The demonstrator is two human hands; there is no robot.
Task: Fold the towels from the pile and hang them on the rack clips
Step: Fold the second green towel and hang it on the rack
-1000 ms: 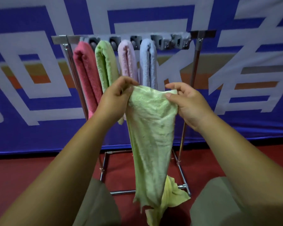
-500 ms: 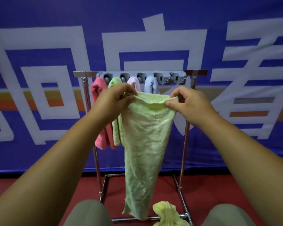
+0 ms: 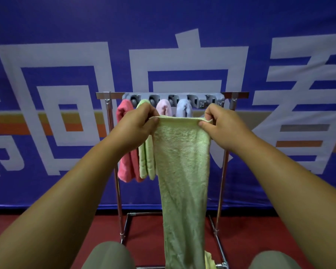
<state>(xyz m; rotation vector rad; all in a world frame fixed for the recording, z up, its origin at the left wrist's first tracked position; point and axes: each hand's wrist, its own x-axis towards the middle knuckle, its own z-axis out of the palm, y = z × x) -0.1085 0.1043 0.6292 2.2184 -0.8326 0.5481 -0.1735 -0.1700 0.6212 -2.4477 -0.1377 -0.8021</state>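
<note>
HANGING DAY: A person stretches a light-green towel [image 3: 182, 162] by its top edge in front of a metal drying rack [image 3: 109, 152]. The left hand [image 3: 138, 127] pinches the left corner and the right hand [image 3: 223, 129] pinches the right one, each with the thumb on the near face and the fingers curled behind. The towel hangs as one long, narrow strip. Its lower end runs out of view between the person's knees, beside a crumpled yellow towel [image 3: 209, 258] on the red floor [image 3: 47, 233].

Four towels already hang from the grey clip strip [image 3: 192, 98] on the top bar: a coral towel [image 3: 124, 152], a second green towel [image 3: 146, 162], a pale-pink towel [image 3: 164, 107] and a pale-blue towel [image 3: 183, 108]. The end clips [image 3: 211, 101] on the right look free. A blue banner [image 3: 66, 55] with white characters fills the background.

The held towel appears to be folded lengthwise only, so it probably needs halving before it goes up. That step carries the risk: the terry cloth is limp, and letting go of one corner could let the strip twist open or slide to the floor. An off-centre fold would hang unevenly and might drag itself out of the clip. Pressing a thick fold in beside the pale-blue towel could also nudge that neighbour loose.
</note>
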